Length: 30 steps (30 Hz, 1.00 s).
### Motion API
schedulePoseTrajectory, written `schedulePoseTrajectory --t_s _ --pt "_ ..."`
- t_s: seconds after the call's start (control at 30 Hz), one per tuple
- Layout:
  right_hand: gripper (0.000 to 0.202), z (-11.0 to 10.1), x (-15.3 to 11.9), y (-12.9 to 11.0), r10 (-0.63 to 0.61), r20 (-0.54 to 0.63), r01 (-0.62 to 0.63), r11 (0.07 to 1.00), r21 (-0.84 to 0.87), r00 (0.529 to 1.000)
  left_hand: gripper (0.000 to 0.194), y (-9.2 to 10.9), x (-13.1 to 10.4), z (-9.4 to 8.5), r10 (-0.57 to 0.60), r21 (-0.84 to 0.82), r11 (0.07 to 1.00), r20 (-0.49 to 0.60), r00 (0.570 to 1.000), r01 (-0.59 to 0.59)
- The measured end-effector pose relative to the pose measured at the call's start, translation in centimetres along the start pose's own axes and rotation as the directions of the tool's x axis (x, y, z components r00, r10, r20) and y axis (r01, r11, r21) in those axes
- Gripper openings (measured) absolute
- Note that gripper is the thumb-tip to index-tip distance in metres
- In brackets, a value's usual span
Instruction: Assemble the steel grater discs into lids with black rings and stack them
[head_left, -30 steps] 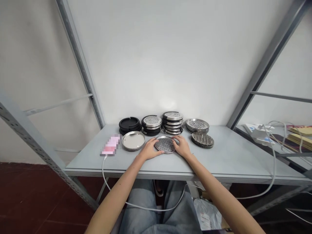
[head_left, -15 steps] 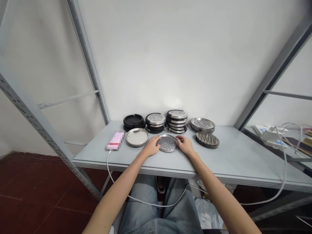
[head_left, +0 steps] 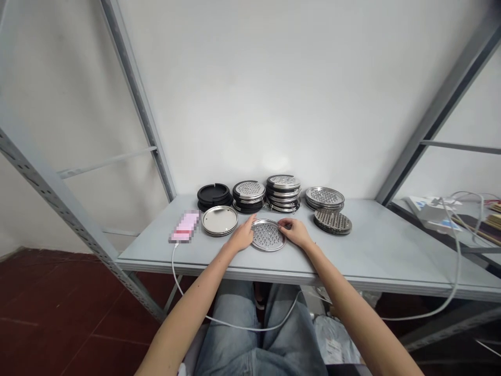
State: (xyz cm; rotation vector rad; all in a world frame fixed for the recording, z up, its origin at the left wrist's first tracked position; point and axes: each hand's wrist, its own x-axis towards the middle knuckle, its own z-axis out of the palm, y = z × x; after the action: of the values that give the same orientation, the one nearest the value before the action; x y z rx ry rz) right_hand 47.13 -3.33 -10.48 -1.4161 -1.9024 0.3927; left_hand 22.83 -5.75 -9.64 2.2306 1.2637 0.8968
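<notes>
A round perforated metal plate [head_left: 268, 236] with a raised rim lies flat on the grey table in front of me. My left hand [head_left: 242, 236] rests at its left edge, fingers stretched forward and apart from the thumb. On the opposite side my right hand [head_left: 296, 232] has its fingers bent and closed on the upper right rim. Just left of my left hand sits a short stack of smooth metal plates [head_left: 219, 220]. Dark perforated discs [head_left: 332, 222] are piled to the right of my right hand.
Along the wall stand black rings [head_left: 214, 193], two stacks of metal-and-black assemblies [head_left: 249, 189] [head_left: 284, 183], and rimmed perforated plates [head_left: 324, 196]. A pink phone [head_left: 185, 226] with a white cable [head_left: 250, 329] lies at left. Metal shelf posts [head_left: 136, 94] flank the table.
The perforated plate has shifted slightly toward me. My left fingers have straightened from a curl over its rim, and my right fingers have moved a little inward along the edge.
</notes>
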Motion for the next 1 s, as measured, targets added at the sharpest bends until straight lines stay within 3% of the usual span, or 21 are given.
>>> schedulePoseTrajectory --t_s 0.17,0.8,1.0 --pt "0.022 -0.14 -0.04 -0.17 -0.006 0.028 0.006 1.0 0.003 1.0 0.066 -0.08 0.15 0.23 -0.047 0.021 0.999 -0.039 0.998 0.048" --pt "0.017 -0.15 -0.16 -0.16 -0.014 -0.002 0.014 1.0 0.006 1.0 0.05 0.35 0.18 0.16 0.013 0.079 0.997 -0.086 0.996 -0.006" --pt "0.018 -0.49 -0.27 -0.15 -0.032 0.02 0.032 0.999 0.024 0.999 0.041 0.15 0.49 0.28 -0.033 0.051 0.998 -0.138 0.99 0.041"
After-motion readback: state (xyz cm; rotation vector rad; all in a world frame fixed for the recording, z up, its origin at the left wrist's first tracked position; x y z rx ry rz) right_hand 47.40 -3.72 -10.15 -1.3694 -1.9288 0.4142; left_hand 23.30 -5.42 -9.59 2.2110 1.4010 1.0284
